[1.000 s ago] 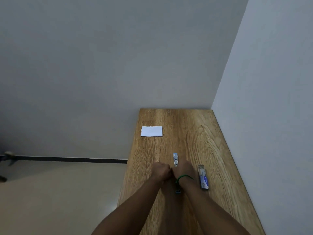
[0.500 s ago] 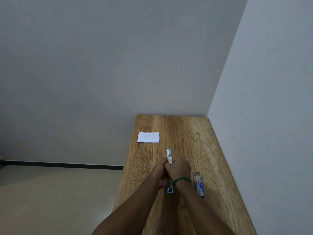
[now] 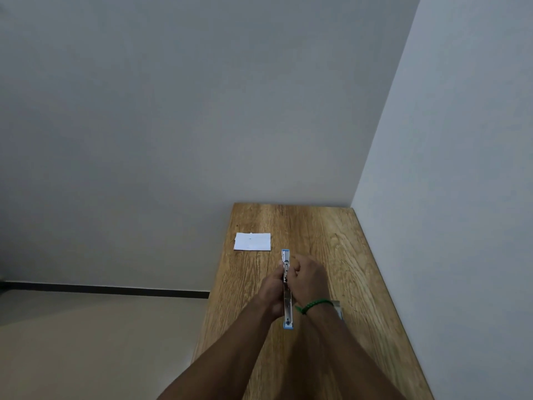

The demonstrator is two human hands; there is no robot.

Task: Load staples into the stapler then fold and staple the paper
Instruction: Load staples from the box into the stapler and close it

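Now shifted nearer the table's far end than half a second ago. From left: one sheet of paper, flat near the left edge, untouched. Then left hand and right hand, pressed together, both clamped on one stapler, swung open lengthwise, now showing more metal. One green wristband. One staple box, now mostly hidden behind the right wrist.
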